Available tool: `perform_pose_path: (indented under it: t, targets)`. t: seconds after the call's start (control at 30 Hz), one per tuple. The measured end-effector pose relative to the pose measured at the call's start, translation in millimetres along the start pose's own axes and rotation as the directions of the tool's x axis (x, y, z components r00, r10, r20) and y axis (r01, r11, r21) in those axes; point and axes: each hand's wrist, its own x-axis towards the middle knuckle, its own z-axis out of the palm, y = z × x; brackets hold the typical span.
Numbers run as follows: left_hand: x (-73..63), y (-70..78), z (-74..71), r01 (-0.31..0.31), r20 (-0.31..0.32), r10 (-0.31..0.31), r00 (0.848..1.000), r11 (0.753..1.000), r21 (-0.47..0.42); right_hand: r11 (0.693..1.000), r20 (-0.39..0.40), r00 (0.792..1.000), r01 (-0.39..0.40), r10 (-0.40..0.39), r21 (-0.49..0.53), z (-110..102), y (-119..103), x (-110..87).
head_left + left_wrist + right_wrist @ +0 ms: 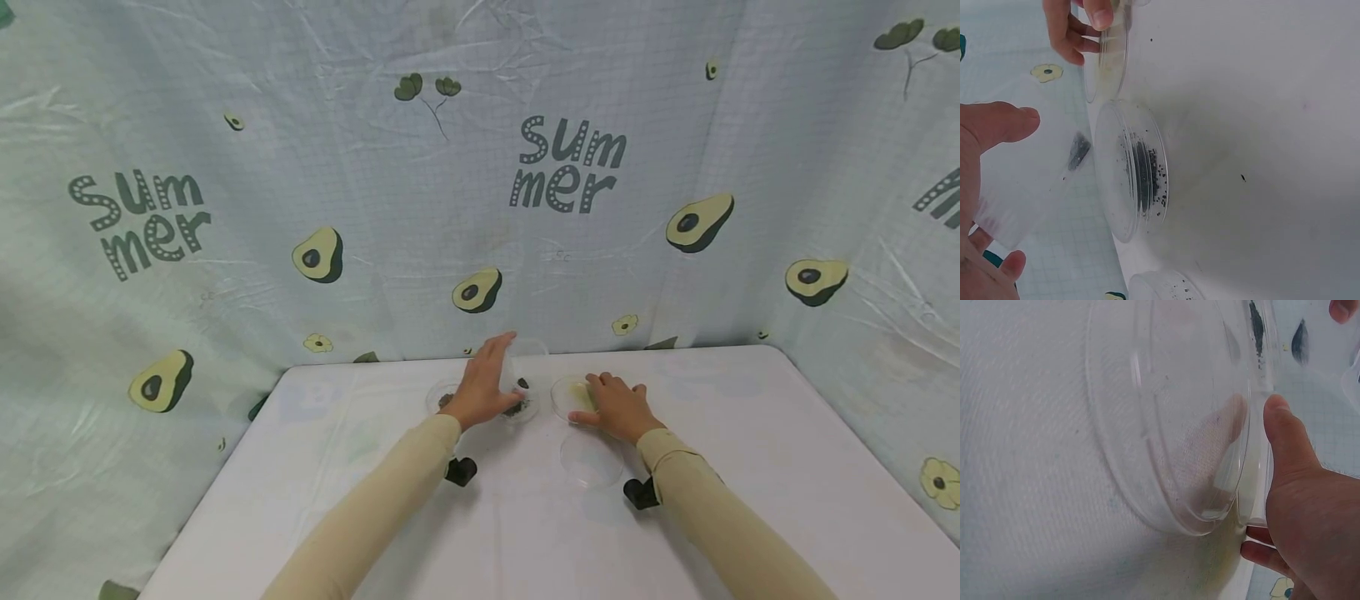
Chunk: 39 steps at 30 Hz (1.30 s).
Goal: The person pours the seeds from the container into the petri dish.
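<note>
My left hand point(483, 387) holds a small clear plastic bag point(1029, 169) above the middle petri dish. Dark material point(1079, 151) is gathered in the bag's lower corner. Dark granules point(1152, 175) lie in the middle petri dish point(1163, 134) below. My right hand point(618, 407) grips a petri dish with yellowish contents point(576, 396), thumb on the near side and fingers round the far side. In front of it, a clear round dish or lid point(591, 461) lies on the table.
Left of the middle dish, partly behind my left hand, stands another petri dish point(433, 393) with dark bits. A few specks point(1242, 177) lie on the white table point(375, 517). A printed curtain point(405, 208) hangs along the table's far edge.
</note>
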Motion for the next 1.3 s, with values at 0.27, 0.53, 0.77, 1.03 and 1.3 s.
perform_pose_path:
  t: [0.27, 0.53, 0.77, 1.03, 1.3]
  targets:
    - [3.6, 3.1, 4.2, -0.031, -0.007, 0.031, 0.999, 0.999, 0.032, 1.000, -0.002, 1.000, -0.003, 0.003, 0.002, 1, 1, 1.3]
    - [7.7, 4.7, 8.6, -0.065, -0.009, 0.066, 0.998, 0.994, 0.083, 1.000, -0.012, 1.000, -0.001, 0.001, -0.012, 2, 2, 2.5]
    - [10.8, 9.6, 10.0, -0.069, 0.002, 0.070, 0.998, 0.990, 0.120, 1.000, -0.015, 1.000, 0.000, 0.000, -0.008, 3, 3, 2.2]
    - [13.8, 12.5, 14.0, -0.100, 0.000, 0.101, 0.995, 0.979, 0.179, 1.000, -0.005, 1.000, 0.002, -0.002, -0.007, 4, 4, 3.8]
    - [16.8, 14.9, 16.1, -0.114, 0.027, 0.111, 0.994, 0.972, 0.208, 1.000, 0.007, 1.000, 0.005, -0.004, -0.008, 4, 4, 4.3]
